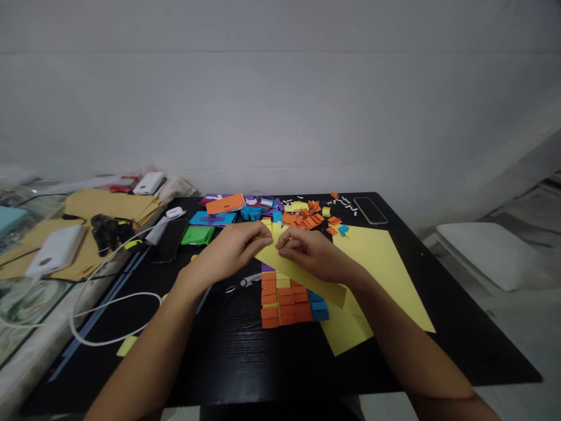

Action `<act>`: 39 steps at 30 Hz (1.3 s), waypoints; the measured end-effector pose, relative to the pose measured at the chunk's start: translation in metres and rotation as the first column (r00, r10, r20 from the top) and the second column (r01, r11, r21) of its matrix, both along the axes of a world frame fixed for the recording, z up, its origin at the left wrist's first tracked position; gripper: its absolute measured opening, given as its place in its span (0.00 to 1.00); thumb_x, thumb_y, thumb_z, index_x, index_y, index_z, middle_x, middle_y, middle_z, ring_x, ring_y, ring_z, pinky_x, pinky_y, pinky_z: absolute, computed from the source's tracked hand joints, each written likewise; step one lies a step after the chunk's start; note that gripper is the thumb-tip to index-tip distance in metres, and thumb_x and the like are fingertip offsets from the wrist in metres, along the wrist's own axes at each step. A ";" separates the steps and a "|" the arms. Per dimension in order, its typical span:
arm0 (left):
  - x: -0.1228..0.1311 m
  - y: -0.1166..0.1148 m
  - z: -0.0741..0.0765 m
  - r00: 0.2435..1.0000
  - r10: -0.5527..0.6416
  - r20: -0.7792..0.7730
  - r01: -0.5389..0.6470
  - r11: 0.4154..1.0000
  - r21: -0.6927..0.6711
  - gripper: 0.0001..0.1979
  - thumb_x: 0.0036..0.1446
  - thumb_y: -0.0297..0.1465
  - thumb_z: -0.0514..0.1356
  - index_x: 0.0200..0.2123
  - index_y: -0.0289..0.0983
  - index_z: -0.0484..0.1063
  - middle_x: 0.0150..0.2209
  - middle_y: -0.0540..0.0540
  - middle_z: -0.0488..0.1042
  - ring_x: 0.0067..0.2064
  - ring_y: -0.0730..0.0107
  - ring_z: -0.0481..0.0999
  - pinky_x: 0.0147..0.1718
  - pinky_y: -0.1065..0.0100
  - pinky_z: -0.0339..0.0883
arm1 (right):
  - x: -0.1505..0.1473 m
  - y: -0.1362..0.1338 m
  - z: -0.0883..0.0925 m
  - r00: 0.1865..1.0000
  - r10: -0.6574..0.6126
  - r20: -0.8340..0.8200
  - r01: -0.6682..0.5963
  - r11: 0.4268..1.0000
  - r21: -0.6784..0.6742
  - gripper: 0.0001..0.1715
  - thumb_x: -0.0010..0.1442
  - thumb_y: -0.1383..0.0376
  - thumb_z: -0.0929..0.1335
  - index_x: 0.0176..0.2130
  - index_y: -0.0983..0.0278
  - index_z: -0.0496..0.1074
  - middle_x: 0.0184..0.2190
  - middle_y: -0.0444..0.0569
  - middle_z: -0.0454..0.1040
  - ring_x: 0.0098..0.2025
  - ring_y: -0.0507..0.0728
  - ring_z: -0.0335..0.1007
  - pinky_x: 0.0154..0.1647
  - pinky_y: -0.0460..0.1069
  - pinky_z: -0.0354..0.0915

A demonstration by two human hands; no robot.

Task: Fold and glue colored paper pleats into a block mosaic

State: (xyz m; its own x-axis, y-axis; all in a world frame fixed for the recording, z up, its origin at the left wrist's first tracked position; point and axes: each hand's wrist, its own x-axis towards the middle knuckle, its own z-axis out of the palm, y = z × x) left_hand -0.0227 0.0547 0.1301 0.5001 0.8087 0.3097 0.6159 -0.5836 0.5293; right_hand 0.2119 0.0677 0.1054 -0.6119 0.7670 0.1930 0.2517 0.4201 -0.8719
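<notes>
Over the middle of the table, a strip of yellow paper (325,287) slants beneath my two hands. My left hand (236,248) is closed, thumb and index finger pinched at the strip's upper left edge. Close beside it, my right hand (313,252) is closed too, its curled fingertips on the same strip. Just below lies a woven-looking mat of folded orange paper pieces (287,307) with blue pieces (318,307) along its right side. A larger yellow sheet (381,263) lies under my right forearm. Scissors (245,282) rest left of the mat, partly hidden.
Orange paper pieces (307,220) and white scraps heap at the back. Left of them lie an orange strip (225,204), blue paper (205,218) and green paper (198,235). A phone (370,210) sits back right. A white cable (114,344) loops at left; a white stool (482,251) stands right.
</notes>
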 end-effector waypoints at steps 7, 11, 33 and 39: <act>0.008 -0.003 -0.003 0.998 -0.003 0.062 0.003 1.000 -0.004 0.07 0.72 0.35 0.59 0.44 0.39 0.75 0.34 0.50 0.78 0.32 0.71 0.73 0.31 0.69 0.62 | -0.009 0.000 -0.007 0.992 -0.067 -0.105 0.061 0.996 -0.061 0.12 0.68 0.55 0.70 0.39 0.61 0.70 0.31 0.44 0.75 0.33 0.54 0.71 0.34 0.50 0.64; 0.007 -0.004 -0.002 0.998 0.021 0.051 -0.019 0.999 -0.037 0.09 0.72 0.36 0.59 0.41 0.39 0.77 0.31 0.51 0.77 0.30 0.71 0.71 0.30 0.69 0.61 | -0.010 0.002 -0.009 0.992 -0.101 -0.076 0.100 0.995 -0.023 0.11 0.68 0.57 0.69 0.38 0.62 0.71 0.31 0.45 0.74 0.33 0.54 0.70 0.36 0.50 0.65; -0.063 -0.005 0.024 0.931 0.276 0.239 -0.319 0.933 0.166 0.11 0.68 0.42 0.62 0.37 0.42 0.75 0.29 0.52 0.72 0.30 0.70 0.68 0.30 0.66 0.62 | 0.056 0.016 0.030 0.982 -0.187 0.009 0.187 0.979 -0.087 0.14 0.63 0.54 0.72 0.35 0.62 0.75 0.31 0.49 0.80 0.36 0.57 0.78 0.37 0.52 0.71; -0.049 -0.007 0.027 0.974 0.141 0.176 -0.178 0.959 0.218 0.10 0.69 0.38 0.62 0.36 0.40 0.76 0.33 0.51 0.78 0.35 0.69 0.75 0.36 0.66 0.68 | 0.065 0.032 0.024 0.810 -0.540 -0.228 0.544 0.838 -0.049 0.21 0.59 0.47 0.76 0.37 0.62 0.76 0.35 0.54 0.84 0.42 0.62 0.83 0.48 0.57 0.76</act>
State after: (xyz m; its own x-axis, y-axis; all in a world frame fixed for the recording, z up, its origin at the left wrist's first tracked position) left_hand -0.0717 0.0474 0.1571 0.3006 0.7707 0.5618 0.6310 -0.6024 0.4888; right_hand 0.2767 0.1000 0.1294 -0.0367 0.9564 0.2897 0.2434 0.2898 -0.9256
